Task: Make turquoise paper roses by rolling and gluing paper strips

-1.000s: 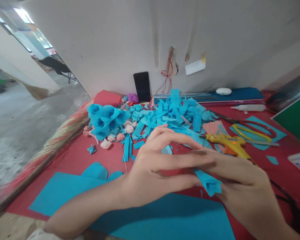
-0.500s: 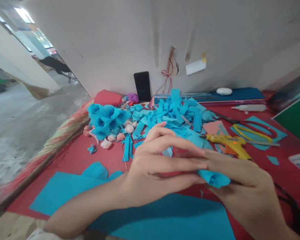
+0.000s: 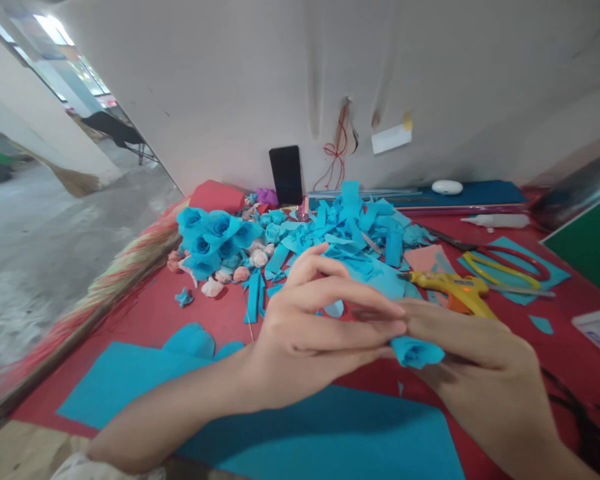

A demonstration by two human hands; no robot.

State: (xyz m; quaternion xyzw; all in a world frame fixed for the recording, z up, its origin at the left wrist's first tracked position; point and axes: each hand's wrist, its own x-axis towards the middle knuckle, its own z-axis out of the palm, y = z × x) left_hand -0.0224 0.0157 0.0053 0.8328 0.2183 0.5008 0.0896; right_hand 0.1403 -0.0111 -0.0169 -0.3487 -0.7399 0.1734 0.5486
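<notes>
A small blue paper flower is pinched between my two hands, its ruffled end facing me. My left hand reaches across from the left, and its fingertips press on the flower's near end. From the other side my right hand closes around the flower; its fingertips are partly hidden behind the left fingers. Beneath both hands a large sheet of blue paper lies on the red table cover. Finished blue paper flowers sit in a cluster at the left.
Blue paper scraps are heaped behind my hands. To the right lie a yellow glue gun, scissors and a glue bottle. A black phone leans on the wall. A broom runs along the left edge.
The flower and my right hand have shifted slightly left, and the flower's open end has turned a little. My left fingers stay pressed against it.
</notes>
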